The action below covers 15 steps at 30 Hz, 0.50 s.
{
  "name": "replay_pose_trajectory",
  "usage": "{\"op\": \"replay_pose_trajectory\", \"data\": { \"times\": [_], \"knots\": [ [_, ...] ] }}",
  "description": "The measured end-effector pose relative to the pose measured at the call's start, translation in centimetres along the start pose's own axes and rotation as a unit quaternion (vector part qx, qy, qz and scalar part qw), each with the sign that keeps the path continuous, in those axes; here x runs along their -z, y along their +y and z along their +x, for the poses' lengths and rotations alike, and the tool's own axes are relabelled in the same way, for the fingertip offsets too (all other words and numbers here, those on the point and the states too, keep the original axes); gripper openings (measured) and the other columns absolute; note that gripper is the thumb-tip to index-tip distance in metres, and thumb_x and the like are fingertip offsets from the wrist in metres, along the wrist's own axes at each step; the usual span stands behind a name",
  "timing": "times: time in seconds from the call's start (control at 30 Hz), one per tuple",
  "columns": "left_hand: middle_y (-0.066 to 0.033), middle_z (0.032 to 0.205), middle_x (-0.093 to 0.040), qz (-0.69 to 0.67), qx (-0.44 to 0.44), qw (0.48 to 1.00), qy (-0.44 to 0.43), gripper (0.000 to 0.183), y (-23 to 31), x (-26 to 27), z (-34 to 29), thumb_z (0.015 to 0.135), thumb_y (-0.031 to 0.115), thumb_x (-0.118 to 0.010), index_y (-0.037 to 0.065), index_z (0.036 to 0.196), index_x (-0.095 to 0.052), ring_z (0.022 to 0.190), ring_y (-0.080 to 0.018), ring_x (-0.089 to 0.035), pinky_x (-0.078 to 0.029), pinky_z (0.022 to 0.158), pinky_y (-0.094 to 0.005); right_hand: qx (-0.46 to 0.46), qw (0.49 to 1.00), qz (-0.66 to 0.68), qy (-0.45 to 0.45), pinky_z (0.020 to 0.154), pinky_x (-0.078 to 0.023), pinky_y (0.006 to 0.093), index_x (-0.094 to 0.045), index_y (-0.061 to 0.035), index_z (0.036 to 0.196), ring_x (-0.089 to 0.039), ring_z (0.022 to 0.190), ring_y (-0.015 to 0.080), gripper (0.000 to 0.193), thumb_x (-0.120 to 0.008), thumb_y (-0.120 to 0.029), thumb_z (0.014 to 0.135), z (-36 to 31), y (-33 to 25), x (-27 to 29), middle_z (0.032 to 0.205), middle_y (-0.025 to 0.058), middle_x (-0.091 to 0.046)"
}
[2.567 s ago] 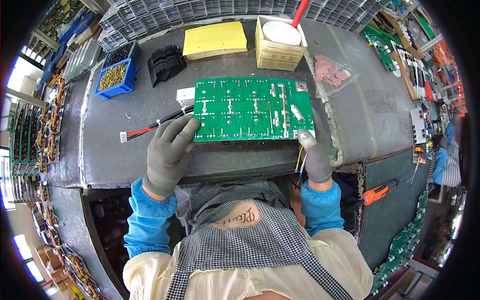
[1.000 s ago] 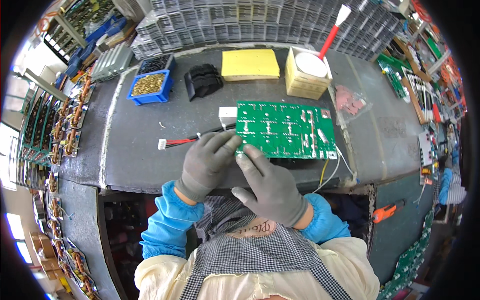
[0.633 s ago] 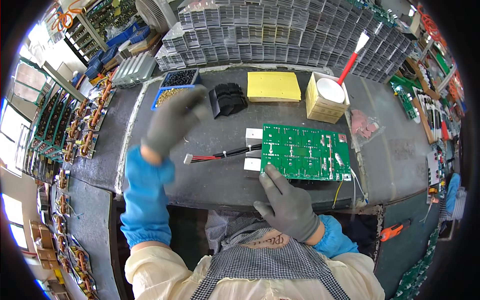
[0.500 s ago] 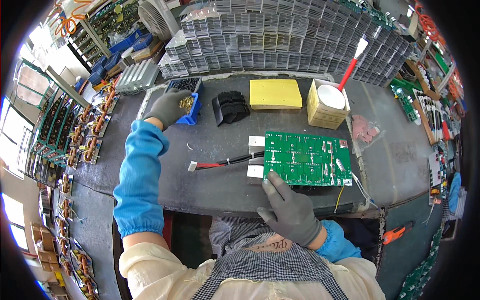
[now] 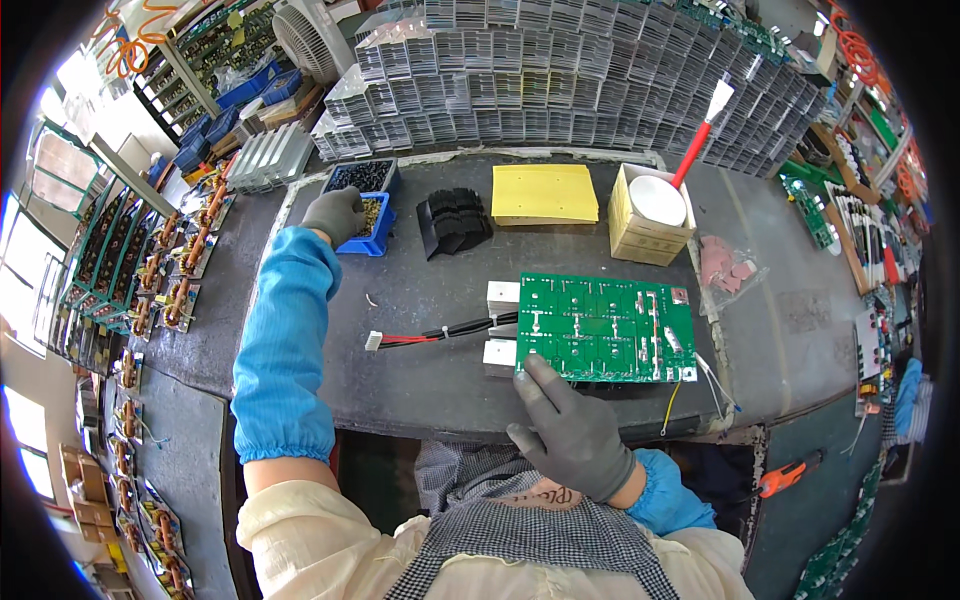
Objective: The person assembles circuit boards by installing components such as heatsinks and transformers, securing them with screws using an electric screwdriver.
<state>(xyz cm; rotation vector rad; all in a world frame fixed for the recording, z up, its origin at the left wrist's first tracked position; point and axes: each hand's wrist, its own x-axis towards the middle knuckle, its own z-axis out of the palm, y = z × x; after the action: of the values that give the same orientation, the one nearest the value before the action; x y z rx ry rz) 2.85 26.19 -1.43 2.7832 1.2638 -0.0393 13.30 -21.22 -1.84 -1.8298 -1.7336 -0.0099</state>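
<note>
My left hand (image 5: pixel 336 214), in a grey glove, is over the left edge of a small blue bin (image 5: pixel 378 240) of small brass-coloured parts (image 5: pixel 371 213). Its fingers curl in, and whatever they pinch is hidden. A green circuit board (image 5: pixel 600 330) lies on the bench in front of me, with white blocks (image 5: pixel 501 353) and a black-and-red cable (image 5: pixel 440 334) with a white plug at its left side. My right hand (image 5: pixel 575 435), gloved too, has its fingers apart, with fingertips touching the board's near left corner.
Behind the blue bin stands a bin of black parts (image 5: pixel 364 177). Black plastic pieces (image 5: pixel 453 222), a yellow sheet stack (image 5: pixel 545 194) and a box (image 5: pixel 650 240) with a white tub and red-handled brush line the back. Stacked grey pieces (image 5: pixel 560 90) form a wall beyond. An orange tool (image 5: pixel 790 476) lies lower right.
My left hand has shifted slightly left over the blue bin, and more of the brass-coloured parts show. My right hand stays at the board's corner. The whole view has shifted slightly.
</note>
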Motion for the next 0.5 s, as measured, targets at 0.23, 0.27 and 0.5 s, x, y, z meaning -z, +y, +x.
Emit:
{"op": "replay_pose_trajectory", "data": {
  "times": [0.23,0.27,0.5],
  "knots": [
    [-0.0122,0.103,-0.068,-0.640,0.128,0.755,0.054,0.020,-3.0,-2.2,-0.6,0.102,0.004,-0.060,0.001,0.121,-0.067,0.094,-0.0195,-0.068,-0.061,0.077,-0.0273,-0.006,1.000,0.012,-0.003,0.069,-0.060,0.0384,-0.062,0.0035,0.129,-0.073,0.085,0.0330,0.062,-0.083,-0.019,0.075,-0.3,0.5,-0.2,0.137,0.0244,-0.058],
    [-0.0141,0.107,-0.065,-0.752,0.115,0.647,0.047,0.022,-4.1,-3.1,0.2,0.104,0.003,-0.057,-0.002,0.124,-0.062,0.093,-0.0205,-0.068,-0.061,0.078,-0.0247,-0.007,1.000,0.011,0.004,0.069,-0.060,0.0387,-0.061,0.0038,0.129,-0.073,0.085,0.0333,0.062,-0.083,-0.019,0.076,-0.4,0.5,-0.2,0.137,0.0246,-0.057],
    [-0.0177,0.105,-0.065,-0.970,0.072,0.217,-0.085,0.021,-9.3,-5.2,0.9,0.103,0.008,-0.055,-0.007,0.117,-0.056,0.088,-0.0258,-0.067,-0.061,0.068,-0.0285,0.005,1.000,0.011,0.020,0.070,-0.060,0.0391,-0.062,0.0034,0.128,-0.073,0.085,0.0335,0.060,-0.082,-0.019,0.075,-0.3,-0.1,0.0,0.137,0.0245,-0.057]
  ]
}}
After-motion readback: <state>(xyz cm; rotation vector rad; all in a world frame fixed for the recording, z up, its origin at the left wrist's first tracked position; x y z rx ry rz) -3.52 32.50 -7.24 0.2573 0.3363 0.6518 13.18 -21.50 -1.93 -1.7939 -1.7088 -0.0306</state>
